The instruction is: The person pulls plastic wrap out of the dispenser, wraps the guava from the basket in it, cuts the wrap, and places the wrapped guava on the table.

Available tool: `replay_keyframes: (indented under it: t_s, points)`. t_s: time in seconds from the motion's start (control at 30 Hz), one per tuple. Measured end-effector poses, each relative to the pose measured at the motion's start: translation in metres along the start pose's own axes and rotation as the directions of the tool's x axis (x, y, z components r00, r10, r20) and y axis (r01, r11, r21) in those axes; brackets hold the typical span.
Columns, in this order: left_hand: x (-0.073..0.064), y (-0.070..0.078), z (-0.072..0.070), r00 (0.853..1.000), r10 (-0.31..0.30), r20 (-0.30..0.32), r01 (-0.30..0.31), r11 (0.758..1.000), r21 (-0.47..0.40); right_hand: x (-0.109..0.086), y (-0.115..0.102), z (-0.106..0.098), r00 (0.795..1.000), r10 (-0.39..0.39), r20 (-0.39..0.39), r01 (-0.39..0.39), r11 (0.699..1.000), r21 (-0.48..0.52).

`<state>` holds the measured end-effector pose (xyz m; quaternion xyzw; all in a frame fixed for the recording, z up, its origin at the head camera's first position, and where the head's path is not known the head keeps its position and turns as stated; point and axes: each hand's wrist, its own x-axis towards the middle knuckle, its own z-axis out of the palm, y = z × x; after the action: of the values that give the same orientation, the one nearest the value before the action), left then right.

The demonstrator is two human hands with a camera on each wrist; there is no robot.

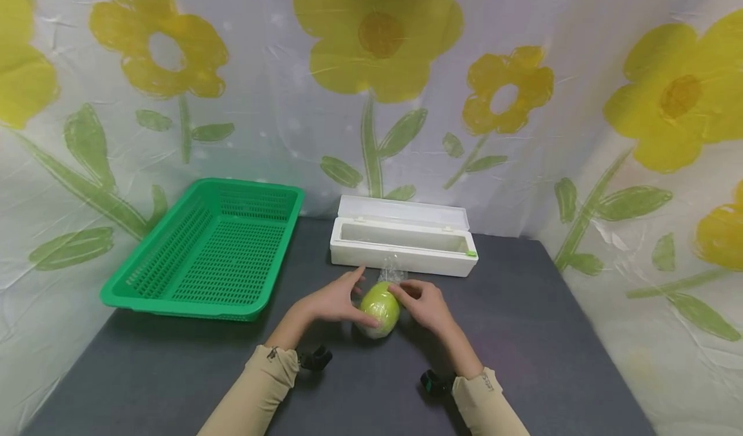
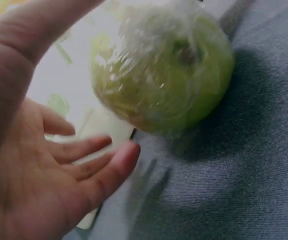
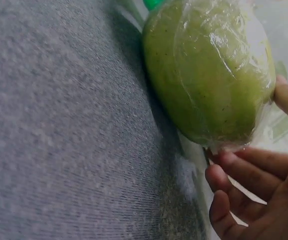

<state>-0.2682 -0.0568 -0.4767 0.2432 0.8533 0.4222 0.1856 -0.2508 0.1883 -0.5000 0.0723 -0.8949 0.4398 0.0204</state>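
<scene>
A rounded yellow-green fruit (image 1: 380,310) in clear plastic wrap sits on the dark tabletop; its exact kind is not certain. Loose wrap (image 1: 392,269) sticks out on its far side. My left hand (image 1: 336,299) is at the fruit's left, thumb by its near side. In the left wrist view the left fingers (image 2: 96,172) are spread and apart from the fruit (image 2: 163,75). My right hand (image 1: 426,304) holds the fruit's right end, thumb on one side. Bent right fingers (image 3: 253,172) touch the wrapped edge of the fruit (image 3: 208,75) in the right wrist view.
Just behind the fruit stands a long white wrap box (image 1: 400,260), its lid (image 1: 400,211) raised and a green piece (image 1: 471,253) at its right end. A green slotted basket (image 1: 264,307) is at the left. A flowered curtain (image 1: 261,133) closes off the back.
</scene>
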Motion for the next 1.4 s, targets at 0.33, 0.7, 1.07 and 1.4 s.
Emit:
replay_keyframes:
  t_s: [0.33, 0.7, 1.07, 1.4]
  points:
    - [0.014, -0.015, 0.007, 0.994, 0.059, 0.090, -0.062, 0.998, 0.026, 0.006, -0.003, -0.001, 0.987, -0.066, 0.146, 0.065, 0.998, 0.015]
    - [0.018, -0.018, 0.013, 0.991, 0.134, 0.001, -0.134, 0.991, 0.014, 0.002, -0.002, 0.007, 0.977, -0.131, 0.168, 0.118, 0.989, 0.085]
    - [0.017, -0.018, 0.015, 0.987, 0.157, -0.019, -0.157, 0.988, -0.005, -0.004, -0.007, 0.012, 0.981, -0.194, -0.003, 0.194, 0.979, 0.059]
    - [0.020, -0.021, 0.022, 0.992, 0.127, -0.007, -0.127, 0.983, -0.130, -0.007, -0.017, 0.016, 0.969, -0.248, -0.005, 0.248, 0.969, 0.000]
